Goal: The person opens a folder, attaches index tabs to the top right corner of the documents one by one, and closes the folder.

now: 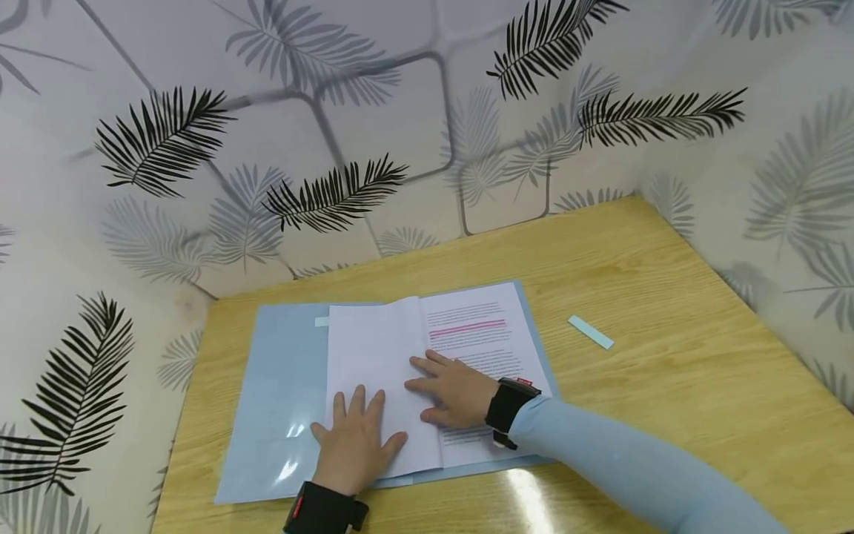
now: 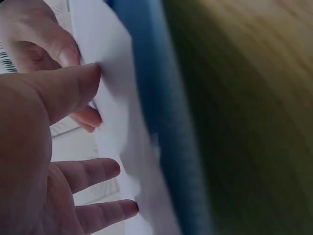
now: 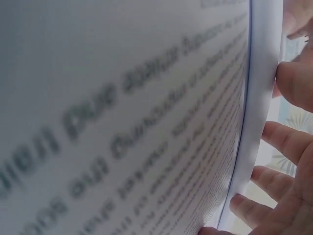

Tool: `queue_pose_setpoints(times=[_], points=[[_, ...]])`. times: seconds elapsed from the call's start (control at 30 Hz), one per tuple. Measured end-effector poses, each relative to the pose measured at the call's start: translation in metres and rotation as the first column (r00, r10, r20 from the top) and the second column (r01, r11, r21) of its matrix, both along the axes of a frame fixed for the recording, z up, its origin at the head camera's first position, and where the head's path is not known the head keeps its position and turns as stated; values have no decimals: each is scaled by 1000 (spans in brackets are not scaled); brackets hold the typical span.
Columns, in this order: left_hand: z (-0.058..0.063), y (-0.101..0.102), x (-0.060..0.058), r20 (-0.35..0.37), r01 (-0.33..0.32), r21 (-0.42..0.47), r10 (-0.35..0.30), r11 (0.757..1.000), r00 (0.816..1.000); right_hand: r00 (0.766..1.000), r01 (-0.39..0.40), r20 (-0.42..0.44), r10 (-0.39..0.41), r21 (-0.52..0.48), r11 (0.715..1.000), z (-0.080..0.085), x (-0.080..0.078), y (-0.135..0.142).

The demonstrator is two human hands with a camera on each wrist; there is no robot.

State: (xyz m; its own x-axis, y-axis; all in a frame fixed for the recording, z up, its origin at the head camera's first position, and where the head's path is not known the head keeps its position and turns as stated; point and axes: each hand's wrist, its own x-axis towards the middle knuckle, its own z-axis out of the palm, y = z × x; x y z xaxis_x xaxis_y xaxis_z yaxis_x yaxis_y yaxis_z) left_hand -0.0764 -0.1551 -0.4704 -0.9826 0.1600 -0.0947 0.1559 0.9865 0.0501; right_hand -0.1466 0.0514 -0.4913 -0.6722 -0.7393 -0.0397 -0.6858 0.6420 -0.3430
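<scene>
A light blue folder lies spread on the table, holding white sheets. Its left sheet is a blank white page; the right one is a printed page with pink highlighted lines. My left hand rests on the lower part of the blank page, fingers spread and straight. Beside it, my right hand reaches over the printed page, its fingertips on the blank page near the fold. In the left wrist view, the fingertips touch the white paper. Part of the printed text is hidden under my right hand and wrist.
A pale blue strip lies on the wooden table right of the folder. A small pale tab shows at the blank page's left edge. Leaf-patterned wall covering rises behind the table.
</scene>
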Motion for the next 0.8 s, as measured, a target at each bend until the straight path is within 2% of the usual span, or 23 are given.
queue_pose_setpoints(times=[0.3, 0.57, 0.8], points=[[-16, -6, 1, -2, -4, 60, 4, 998, 1000, 1000, -4, 19, 4, 2, 1000, 1, 1, -1], [-21, -6, 0, -26, -20, 97, 22, 995, 999, 999, 3, 39, -2, -18, 1000, 4, 0, -1], [-25, -8, -1, -25, -34, 110, 37, 993, 999, 998, 28, 53, -29, 7, 1000, -3, -1, -6]])
